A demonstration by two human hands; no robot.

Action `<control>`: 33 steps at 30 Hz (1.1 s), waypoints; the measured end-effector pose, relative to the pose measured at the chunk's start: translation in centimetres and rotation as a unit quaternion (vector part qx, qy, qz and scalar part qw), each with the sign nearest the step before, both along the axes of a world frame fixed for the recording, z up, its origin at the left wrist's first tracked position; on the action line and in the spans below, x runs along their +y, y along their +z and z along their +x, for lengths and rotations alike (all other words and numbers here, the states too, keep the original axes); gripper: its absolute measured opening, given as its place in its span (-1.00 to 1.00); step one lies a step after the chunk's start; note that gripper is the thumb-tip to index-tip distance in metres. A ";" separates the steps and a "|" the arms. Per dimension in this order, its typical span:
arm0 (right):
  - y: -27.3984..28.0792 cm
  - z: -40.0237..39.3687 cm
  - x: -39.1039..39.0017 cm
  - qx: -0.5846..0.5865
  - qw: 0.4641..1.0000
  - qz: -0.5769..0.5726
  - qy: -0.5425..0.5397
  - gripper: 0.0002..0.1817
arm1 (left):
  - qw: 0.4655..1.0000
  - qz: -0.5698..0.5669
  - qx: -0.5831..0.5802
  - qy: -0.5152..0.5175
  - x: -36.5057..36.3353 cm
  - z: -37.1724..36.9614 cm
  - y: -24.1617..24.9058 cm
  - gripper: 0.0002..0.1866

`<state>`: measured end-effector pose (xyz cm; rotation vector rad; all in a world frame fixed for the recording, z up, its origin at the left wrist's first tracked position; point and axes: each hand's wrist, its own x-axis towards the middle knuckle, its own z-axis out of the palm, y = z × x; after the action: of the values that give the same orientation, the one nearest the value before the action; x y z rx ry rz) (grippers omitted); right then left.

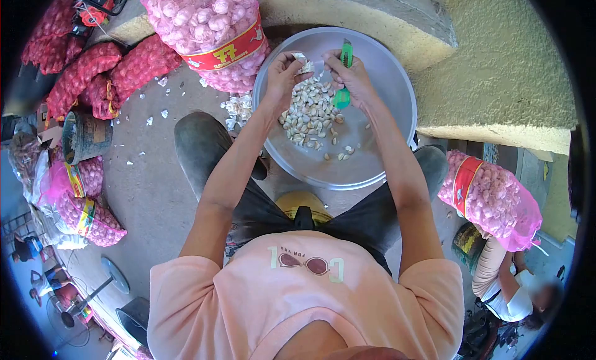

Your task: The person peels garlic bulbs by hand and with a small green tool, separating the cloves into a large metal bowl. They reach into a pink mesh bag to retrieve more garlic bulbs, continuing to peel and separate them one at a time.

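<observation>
Splitting garlic over wide metal basin (pixel 385 81): step in hand judged as separating cloves from bulb. Left hand (pixel 282 74) had fingers curled round partly broken garlic bulb (pixel 304 65), held above basin's far side. Right hand (pixel 354 77) was closed on green-handled knife (pixel 343 81), blade hidden between hands. Loose cloves (pixel 310 115) lay heaped in basin beneath both hands. Pink mesh garlic sack (pixel 214 31) stood just beside basin. Next move likely called for steady bulb and short, controlled prying, fingertips kept off blade.
</observation>
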<state>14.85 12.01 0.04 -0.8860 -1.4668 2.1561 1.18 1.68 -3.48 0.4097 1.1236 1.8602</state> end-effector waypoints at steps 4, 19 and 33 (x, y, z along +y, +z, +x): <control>-3.2 0.1 -0.2 -0.147 0.973 0.177 0.005 -0.71 | 0.989 -0.094 0.065 0.092 -2.0 -4.5 -3.6 -0.83; -10.8 0.5 -1.8 -0.271 0.922 0.261 0.091 -0.54 | 0.692 -0.370 0.041 0.618 -3.9 -13.6 -14.4 -0.57; -6.4 0.7 -0.1 -0.078 0.993 -0.068 0.059 -0.72 | 0.414 -0.507 0.756 -0.009 8.3 -35.8 12.0 -0.62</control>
<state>15.53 11.89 -6.37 -1.0618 -1.4944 2.3434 -34.65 10.02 8.56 1.3595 2.9761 -0.1584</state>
